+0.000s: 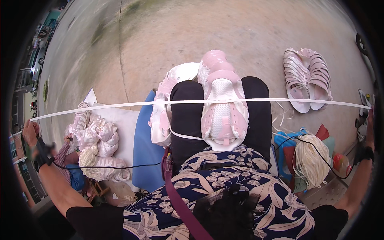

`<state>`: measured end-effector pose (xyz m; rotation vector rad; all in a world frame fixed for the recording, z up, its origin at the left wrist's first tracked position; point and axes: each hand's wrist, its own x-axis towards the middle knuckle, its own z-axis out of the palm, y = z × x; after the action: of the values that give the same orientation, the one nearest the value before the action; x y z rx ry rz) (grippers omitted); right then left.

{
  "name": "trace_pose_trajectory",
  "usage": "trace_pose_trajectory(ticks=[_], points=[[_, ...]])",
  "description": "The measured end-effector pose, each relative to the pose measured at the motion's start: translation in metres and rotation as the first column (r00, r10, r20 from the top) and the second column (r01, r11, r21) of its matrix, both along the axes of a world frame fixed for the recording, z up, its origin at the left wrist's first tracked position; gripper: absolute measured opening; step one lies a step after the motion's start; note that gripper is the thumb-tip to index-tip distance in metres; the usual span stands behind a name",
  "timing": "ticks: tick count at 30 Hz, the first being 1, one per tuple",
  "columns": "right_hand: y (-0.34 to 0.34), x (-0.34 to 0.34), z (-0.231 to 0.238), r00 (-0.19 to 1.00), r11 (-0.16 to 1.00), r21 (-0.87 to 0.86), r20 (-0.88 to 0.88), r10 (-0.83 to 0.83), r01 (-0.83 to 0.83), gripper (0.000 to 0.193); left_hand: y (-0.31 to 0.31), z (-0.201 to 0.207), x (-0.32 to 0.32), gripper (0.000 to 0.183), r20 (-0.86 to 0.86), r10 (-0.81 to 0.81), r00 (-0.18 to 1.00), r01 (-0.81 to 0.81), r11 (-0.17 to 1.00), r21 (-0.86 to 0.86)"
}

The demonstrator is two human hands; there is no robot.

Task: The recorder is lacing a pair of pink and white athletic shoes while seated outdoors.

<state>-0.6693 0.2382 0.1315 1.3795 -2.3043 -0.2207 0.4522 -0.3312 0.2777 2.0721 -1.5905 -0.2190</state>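
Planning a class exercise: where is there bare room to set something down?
Bare floor: between the central pink shoe upper and the stacked uppers at right; also beyond the white lace at left. Crowded: lower left, around pale bundles; lower right, around the cream hank.

Pale concrete ground [160, 36] spreads out in front of us, a long thin crack [121, 60] running across it and a dark greenish stain [100, 32] along one side. Over at the far left I can see a parked car [39, 60], and a dark wheel [361, 43] peeks in at the upper right. A smooth blue sheet [147, 160] hangs down at the left. On the right, a scrap of red fabric [323, 133] sits against a grey-green cloth [329, 145], near a plastic bottle [341, 163].
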Motion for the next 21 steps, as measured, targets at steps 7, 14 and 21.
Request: trace_pose_trajectory(ticks=[7, 14, 21], points=[[-0.051, 0.122, -0.160, 0.136, 0.904, 0.001, 0.989, -0.065, 0.427, 0.019, 0.092, -0.197, -0.215, 0.013, 0.049, -0.230, 0.972, 0.155, 0.783, 0.603], [-0.147, 0.341, -0.152, -0.689, 0.924, 0.323, 0.718, -0.098, 0.204, 0.017, 0.221, -0.263, -0.424, 0.020, -0.773, -0.182, 0.607, 0.794, 0.187, 0.579], [-0.190, 0.396, -0.152, -0.640, 0.970, -0.058, 0.742, 0.199, 0.234, 0.010, 0.252, -0.285, -0.498, 0.014, -0.794, -0.572, 0.205, 0.972, 0.216, 0.096]])
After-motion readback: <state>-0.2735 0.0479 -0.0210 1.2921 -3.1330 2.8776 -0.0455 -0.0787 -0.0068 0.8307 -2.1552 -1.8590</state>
